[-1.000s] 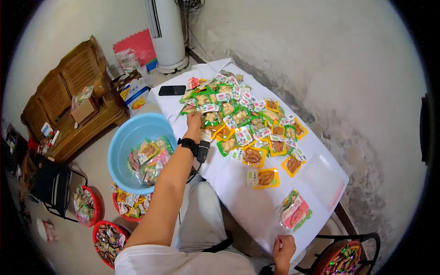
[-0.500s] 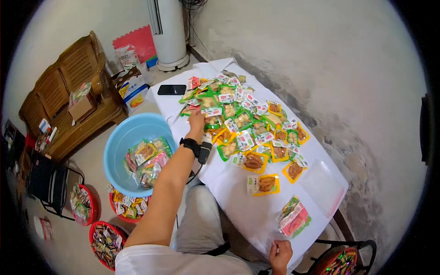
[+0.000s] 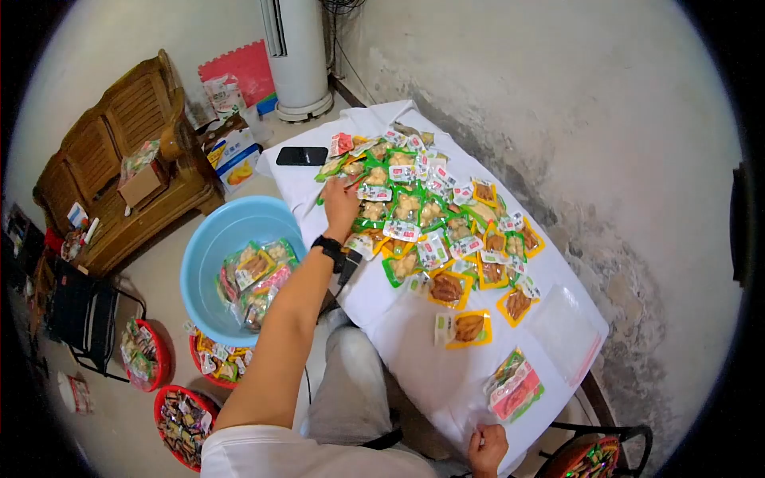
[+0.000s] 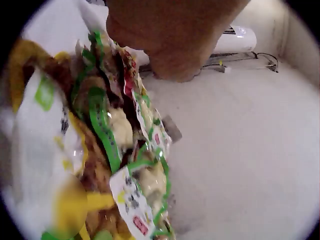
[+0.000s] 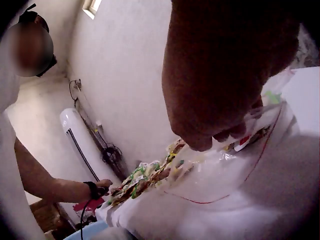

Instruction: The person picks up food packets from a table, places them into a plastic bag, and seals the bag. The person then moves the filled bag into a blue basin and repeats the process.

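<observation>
At the left edge of a pile of snack packets (image 3: 406, 207), my left hand (image 3: 341, 209) reaches in, its fingertips right at the packets. Those in the pile have green or yellow borders and white labels, with pale or brown food showing. In the left wrist view the hand (image 4: 172, 37) hangs over the packets' edge; I cannot tell whether it grips one. Near the table's front corner, my right hand (image 3: 487, 448) holds the edge of a clear plastic bag (image 5: 215, 182) with curled fingers. A pink and green packet (image 3: 516, 388) lies in that bag.
A flat clear bag (image 3: 567, 331) lies along the table's right side, and a phone (image 3: 302, 156) near its far left corner. On the left stands a blue basin (image 3: 199, 275) with filled bags. Red baskets (image 3: 170, 362) of packets stand on the floor.
My left hand has shifted slightly farther into the pile's left edge, covering a pinkish packet there. My right hand stays at the bag.
</observation>
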`<state>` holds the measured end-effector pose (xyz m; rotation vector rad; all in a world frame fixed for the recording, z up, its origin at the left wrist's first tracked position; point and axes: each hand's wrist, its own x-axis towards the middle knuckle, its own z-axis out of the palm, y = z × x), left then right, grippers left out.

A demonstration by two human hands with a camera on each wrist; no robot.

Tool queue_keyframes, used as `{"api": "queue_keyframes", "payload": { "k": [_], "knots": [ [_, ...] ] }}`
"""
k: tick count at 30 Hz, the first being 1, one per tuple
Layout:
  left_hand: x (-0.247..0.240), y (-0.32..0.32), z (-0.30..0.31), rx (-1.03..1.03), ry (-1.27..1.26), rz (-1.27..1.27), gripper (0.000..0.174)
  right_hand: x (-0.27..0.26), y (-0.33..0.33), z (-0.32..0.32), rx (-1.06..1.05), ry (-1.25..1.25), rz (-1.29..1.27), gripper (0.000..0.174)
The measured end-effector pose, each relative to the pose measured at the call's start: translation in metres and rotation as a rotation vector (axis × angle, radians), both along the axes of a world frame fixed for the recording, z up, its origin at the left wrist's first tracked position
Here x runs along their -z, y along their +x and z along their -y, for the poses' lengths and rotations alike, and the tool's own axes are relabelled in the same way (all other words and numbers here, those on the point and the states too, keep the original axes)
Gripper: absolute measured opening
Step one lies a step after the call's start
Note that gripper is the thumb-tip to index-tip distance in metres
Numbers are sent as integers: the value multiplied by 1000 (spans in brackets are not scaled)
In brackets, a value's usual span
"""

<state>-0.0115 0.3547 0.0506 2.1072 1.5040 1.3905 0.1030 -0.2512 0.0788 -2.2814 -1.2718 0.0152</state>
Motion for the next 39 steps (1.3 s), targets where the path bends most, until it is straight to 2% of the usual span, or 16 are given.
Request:
{"api": "queue_keyframes", "payload": {
  "k": [3,9,11,12,15,17,19,20,22,23,25,28,31,35,38,39],
  "knots": [
    [18,-14,-39,-54,-32,-109,39,4,3,-2,-19,5,2,9],
    [20,-27,-74,-6,-197,-46,69,7,2,-3,-12,3,26,10],
    [7,-27,-71,156,-292,-82,87,-16,-4,-11,-83,-14,120,12],
    [22,-27,-91,189,-344,-310,99,-25,-5,-19,-85,-18,116,12],
    [13,-29,-75,356,-463,-473,102,-23,-2,-25,-73,2,60,11],
    [19,-33,-82,363,-389,-495,95,15,7,-5,-24,-26,17,10],
    [5,-33,-73,371,-234,-536,76,15,4,-7,-15,-28,20,10],
    [-5,-32,-67,369,-236,-539,76,14,3,-8,-5,-31,28,11],
    [-33,-24,-50,351,-268,-709,56,20,5,-7,-16,-16,21,11],
    [-30,-25,-52,351,-269,-711,56,22,6,-6,-25,0,20,12],
    [-27,-26,-53,413,-98,-663,37,18,5,-9,-22,-1,7,13],
    [-38,-22,-48,309,-184,-707,25,13,4,-14,-27,15,12,14],
    [-35,-23,-52,343,52,-661,15,14,4,-12,-24,32,3,14],
    [-50,-8,-28,347,54,-606,9,14,3,-10,-33,52,-35,12],
    [-34,13,-12,387,133,-480,9,12,1,-10,-22,50,-44,10],
    [-51,20,13,370,117,-563,11,12,1,-8,-26,55,-41,10]
  ]
}}
